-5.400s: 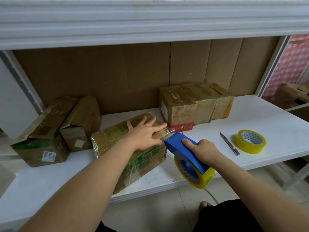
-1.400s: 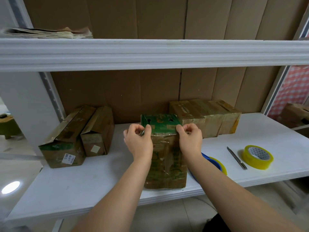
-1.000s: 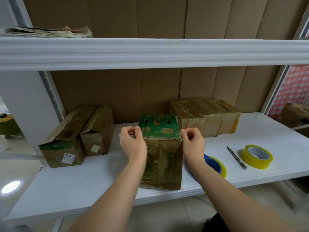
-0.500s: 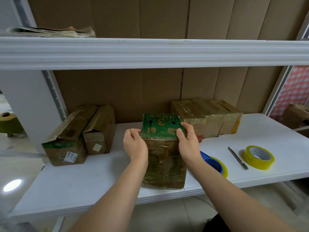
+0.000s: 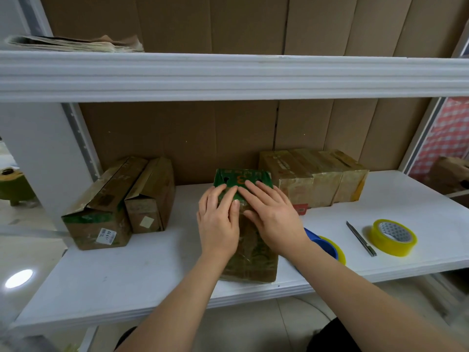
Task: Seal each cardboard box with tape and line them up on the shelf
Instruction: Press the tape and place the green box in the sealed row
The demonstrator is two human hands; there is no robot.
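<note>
A green-and-brown cardboard box (image 5: 250, 262) wrapped in clear tape stands upright at the middle front of the white shelf (image 5: 132, 273). My left hand (image 5: 218, 219) and my right hand (image 5: 271, 214) both lie flat on its upper front face, fingers straight and reaching its green top flap. A blue tape dispenser (image 5: 327, 246) with a yellow roll lies just right of the box, partly hidden by my right forearm. Three taped boxes (image 5: 314, 184) stand in a row at the back right. Two boxes with loose flaps (image 5: 119, 204) sit at the left.
A utility knife (image 5: 361, 238) and a spare yellow tape roll (image 5: 392, 237) lie on the shelf at the right. The upper shelf's front rail (image 5: 228, 74) crosses overhead, with flattened paper (image 5: 76, 44) on it. A white upright post (image 5: 40, 153) stands at the left.
The dispenser was put down and the box was stood upright. My hands, which pinched the box's top corners, then moved inward and now lie flat on its front face.
</note>
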